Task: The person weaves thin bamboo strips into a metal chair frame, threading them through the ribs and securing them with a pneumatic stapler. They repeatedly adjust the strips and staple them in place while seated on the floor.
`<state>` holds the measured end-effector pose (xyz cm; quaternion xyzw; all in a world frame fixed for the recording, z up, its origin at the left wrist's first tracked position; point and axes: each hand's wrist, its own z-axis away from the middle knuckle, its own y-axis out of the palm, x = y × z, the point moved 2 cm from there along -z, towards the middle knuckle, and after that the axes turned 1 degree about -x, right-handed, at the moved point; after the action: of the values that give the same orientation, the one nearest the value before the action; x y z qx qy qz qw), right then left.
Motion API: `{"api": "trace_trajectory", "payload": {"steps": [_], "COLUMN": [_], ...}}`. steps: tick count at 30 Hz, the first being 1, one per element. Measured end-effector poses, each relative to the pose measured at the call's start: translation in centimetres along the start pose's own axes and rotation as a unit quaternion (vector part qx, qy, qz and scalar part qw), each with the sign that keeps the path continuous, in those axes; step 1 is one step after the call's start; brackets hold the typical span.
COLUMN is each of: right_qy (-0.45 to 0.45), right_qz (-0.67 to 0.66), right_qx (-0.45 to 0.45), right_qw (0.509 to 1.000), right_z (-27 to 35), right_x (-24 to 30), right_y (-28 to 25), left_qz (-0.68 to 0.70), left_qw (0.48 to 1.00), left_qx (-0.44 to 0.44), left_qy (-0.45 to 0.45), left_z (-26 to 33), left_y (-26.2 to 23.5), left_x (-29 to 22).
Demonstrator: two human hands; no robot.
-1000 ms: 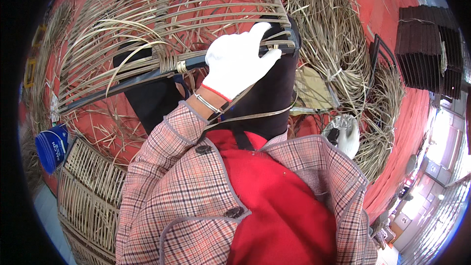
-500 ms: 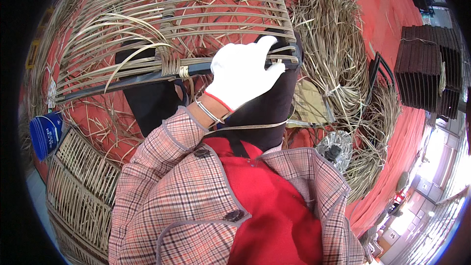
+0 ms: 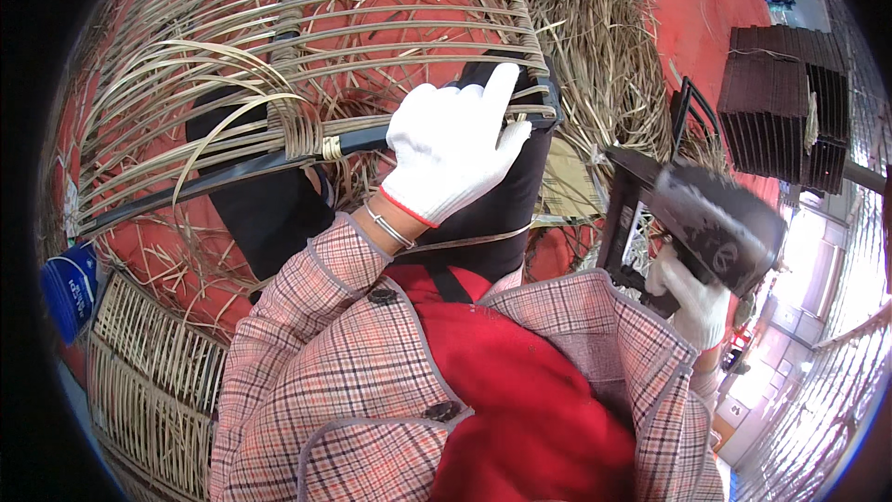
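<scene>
A large frame of dark bars with tan wicker strips (image 3: 409,23) woven across it lies over my knees. My left hand (image 3: 453,144), in a white knit glove, grips its dark near rail (image 3: 358,141) close to the right corner. The index finger and thumb straddle the strip ends there, and the other fingers are hidden. To the right, my gloved right hand (image 3: 692,302) is wrapped round the handle of a worn black staple gun (image 3: 715,223), held up clear of the frame. A loose pale strip (image 3: 209,135) loops over the frame's left half.
Bundles of dry strips (image 3: 595,37) lie at the far right, near stacked dark brown panels (image 3: 767,102). A blue tub (image 3: 70,288) and another woven panel (image 3: 153,363) are at the left. Strip scraps litter the red floor covering (image 3: 697,0).
My right hand has come into view at the right with the staple gun. The left hand keeps its grip on the rail, its index finger now straighter. The whole view has shifted slightly.
</scene>
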<state>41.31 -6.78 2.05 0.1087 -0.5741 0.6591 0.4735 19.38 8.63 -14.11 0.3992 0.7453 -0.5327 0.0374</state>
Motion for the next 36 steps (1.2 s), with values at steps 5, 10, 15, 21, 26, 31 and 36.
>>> {"api": "trace_trajectory", "payload": {"steps": [5, 10, 15, 21, 26, 31, 36], "right_qy": [0.109, 0.123, 0.112, 0.139, 0.11, 0.073, 0.087], "right_qz": [0.056, 0.034, 0.047, 0.115, 0.152, 0.204, 0.165], "right_qx": [0.092, 0.085, 0.086, 0.093, 0.112, 0.134, 0.139], "right_qw": [0.988, 0.988, 0.989, 0.979, 0.976, 0.967, 0.973], "right_z": [-3.1, -4.4, -4.9, -5.4, -6.2, -6.8, -6.1], "right_x": [5.7, 7.7, 8.1, 7.9, 8.7, 8.8, 8.2], "right_y": [1.8, 3.3, 3.7, 2.8, 2.7, 2.1, 2.0], "left_qz": [0.052, 0.056, 0.067, 0.061, 0.054, 0.143, 0.255], "left_qw": [0.999, 0.998, 0.997, 0.997, 0.998, 0.989, 0.959], "left_qx": [0.006, -0.018, -0.045, -0.051, -0.027, -0.016, 0.092], "left_qy": [-0.006, -0.011, -0.013, -0.01, -0.018, -0.026, -0.076], "left_z": [-0.1, -0.1, -0.1, -0.1, -0.1, -0.6, -1.9], "left_y": [0.2, 0.4, 0.3, 0.4, 0.4, 0.2, -0.1], "left_x": [-0.2, -0.4, -0.7, -1.1, -1.4, -1.4, 0.4]}}
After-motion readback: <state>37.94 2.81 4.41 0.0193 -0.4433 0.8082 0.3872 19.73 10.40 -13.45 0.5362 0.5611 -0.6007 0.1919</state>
